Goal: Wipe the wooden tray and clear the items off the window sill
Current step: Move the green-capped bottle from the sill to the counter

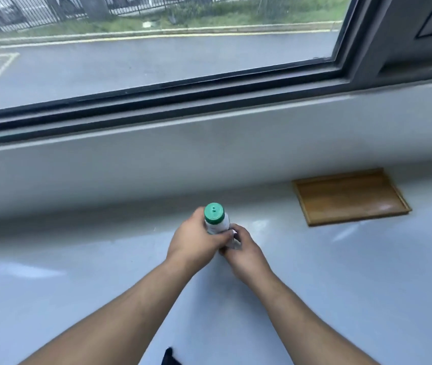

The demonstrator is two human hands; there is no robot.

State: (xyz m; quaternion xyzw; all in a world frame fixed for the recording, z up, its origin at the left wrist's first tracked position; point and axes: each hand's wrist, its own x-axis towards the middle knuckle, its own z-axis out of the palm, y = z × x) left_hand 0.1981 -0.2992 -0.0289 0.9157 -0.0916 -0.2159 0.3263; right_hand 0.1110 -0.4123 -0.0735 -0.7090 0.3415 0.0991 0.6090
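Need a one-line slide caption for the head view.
Both hands, left hand and right hand, grip a green-capped bottle over the window sill; empty wooden tray sits to the right.

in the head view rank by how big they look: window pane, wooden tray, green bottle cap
1. window pane, by far the largest.
2. wooden tray, lying empty on the sill.
3. green bottle cap, the smallest, though nearer the camera than the pane.
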